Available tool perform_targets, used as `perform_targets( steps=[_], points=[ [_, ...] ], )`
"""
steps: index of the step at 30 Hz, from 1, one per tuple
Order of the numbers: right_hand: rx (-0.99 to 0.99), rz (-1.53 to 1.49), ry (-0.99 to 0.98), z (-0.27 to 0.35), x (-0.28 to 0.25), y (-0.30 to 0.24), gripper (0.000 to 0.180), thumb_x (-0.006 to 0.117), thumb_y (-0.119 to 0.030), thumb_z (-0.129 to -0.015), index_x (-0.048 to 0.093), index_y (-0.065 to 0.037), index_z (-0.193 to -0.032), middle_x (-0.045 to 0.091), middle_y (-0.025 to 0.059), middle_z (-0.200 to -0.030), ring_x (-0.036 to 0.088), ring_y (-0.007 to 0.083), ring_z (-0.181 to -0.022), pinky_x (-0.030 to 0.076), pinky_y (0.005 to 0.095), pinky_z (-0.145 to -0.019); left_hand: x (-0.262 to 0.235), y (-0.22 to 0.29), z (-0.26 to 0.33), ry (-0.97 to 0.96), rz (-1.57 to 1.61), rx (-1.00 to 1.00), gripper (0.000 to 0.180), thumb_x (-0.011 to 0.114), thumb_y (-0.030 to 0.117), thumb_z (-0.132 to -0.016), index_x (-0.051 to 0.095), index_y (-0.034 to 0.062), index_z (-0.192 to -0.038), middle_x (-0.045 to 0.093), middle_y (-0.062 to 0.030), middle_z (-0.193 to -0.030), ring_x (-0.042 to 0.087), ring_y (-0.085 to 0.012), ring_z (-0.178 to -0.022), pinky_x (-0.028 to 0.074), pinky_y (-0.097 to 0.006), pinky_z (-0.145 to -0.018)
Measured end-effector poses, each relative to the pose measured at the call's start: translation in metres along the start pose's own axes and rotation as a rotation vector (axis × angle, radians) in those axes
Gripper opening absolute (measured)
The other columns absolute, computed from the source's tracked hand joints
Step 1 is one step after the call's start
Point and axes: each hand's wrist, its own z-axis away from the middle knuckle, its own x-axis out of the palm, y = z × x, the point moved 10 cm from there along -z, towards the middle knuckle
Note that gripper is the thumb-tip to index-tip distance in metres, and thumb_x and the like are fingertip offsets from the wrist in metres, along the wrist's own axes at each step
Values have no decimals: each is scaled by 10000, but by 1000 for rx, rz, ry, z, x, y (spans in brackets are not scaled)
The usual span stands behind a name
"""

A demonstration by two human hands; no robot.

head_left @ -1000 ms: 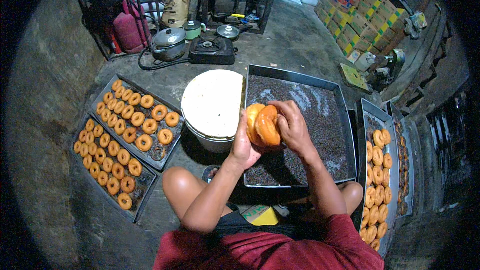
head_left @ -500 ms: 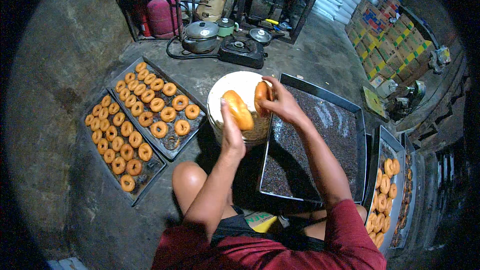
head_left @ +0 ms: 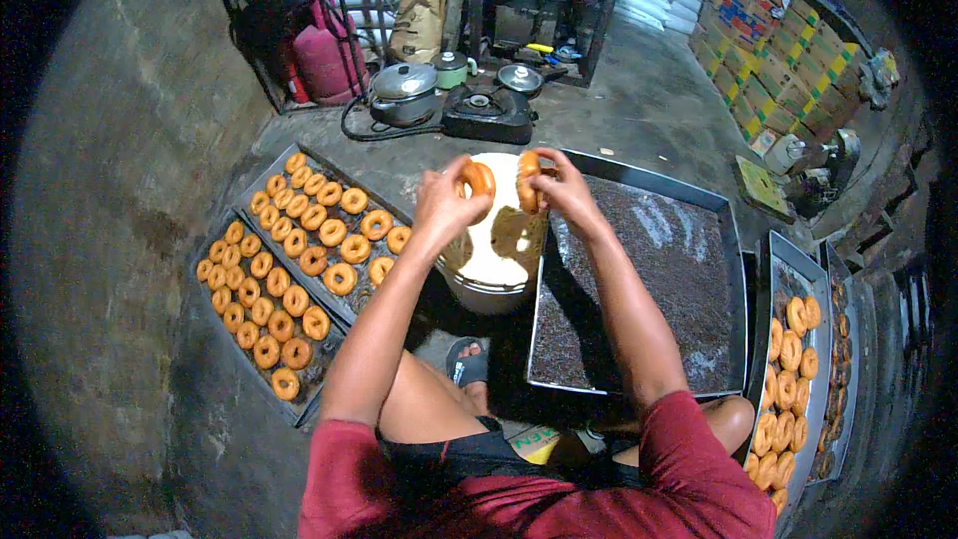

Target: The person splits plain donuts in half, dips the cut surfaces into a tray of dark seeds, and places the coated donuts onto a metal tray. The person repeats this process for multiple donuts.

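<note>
Doughnuts held over the icing bucket, one in each hand

At the centre of the frame the left hand [head_left: 446, 208] holds a ring doughnut [head_left: 478, 180] face-on and the right hand [head_left: 562, 190] holds a second doughnut [head_left: 528, 182] edge-on, both above a bucket of pale icing [head_left: 496, 240]. The fingers of each hand are clamped around its doughnut, thumbs on the near side. Both forearms rise from the lower edge, elbows bent, wrists nearly meeting over the bucket. The step in hand looks like coating: the next move would call for turning each doughnut flat side down and lowering it evenly, judging by the wide tray of dark sprinkles [head_left: 639, 279] to the right. Plain doughnuts fill the trays at left [head_left: 309, 260], and more line a tray at the right edge [head_left: 788, 359].
</note>
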Motion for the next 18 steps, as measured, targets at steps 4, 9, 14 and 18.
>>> perform_targets(
  steps=[4, 9, 14, 18],
  points=[
    [70, -935, -52, 63, -23, -26, 501, 529, -150, -951, 431, -77, -1437, 593, 85, -1286, 618, 226, -1152, 546, 413, -936, 93, -8, -2, -222, -398, 118, 548, 717, 312, -738, 655, 133, -1251, 576, -290, -1120, 539, -483, -1100, 501, -506, -931],
    [60, -972, -8, 121, -52, -34, 594, 551, -141, -924, 376, -64, -1487, 541, 118, -1376, 585, 240, -1208, 504, 401, -1002, 115, -36, -5, -251, -355, 76, 560, 735, 336, -719, 666, 116, -1229, 649, -267, -1083, 627, -403, -1042, 535, -439, -890],
    [-135, -479, 214, 156, -95, -50, 648, 641, -82, -852, 427, -44, -1463, 535, 132, -1389, 547, 222, -1243, 492, 386, -996, 88, 21, 20, -483, 1062, -401, 504, 545, 306, -953, 480, 96, -1406, 615, -103, -1271, 625, -234, -1152, 524, -448, -969],
    [-306, 28, 316, 175, -66, -113, 671, 716, -128, -774, 521, -126, -1416, 515, 164, -1413, 540, 308, -1246, 443, 421, -1051, 81, 76, 84, -496, 1275, -300, 537, 512, 371, -1003, 422, 83, -1447, 550, -103, -1378, 567, -249, -1253, 463, -438, -1064]
  ],
)
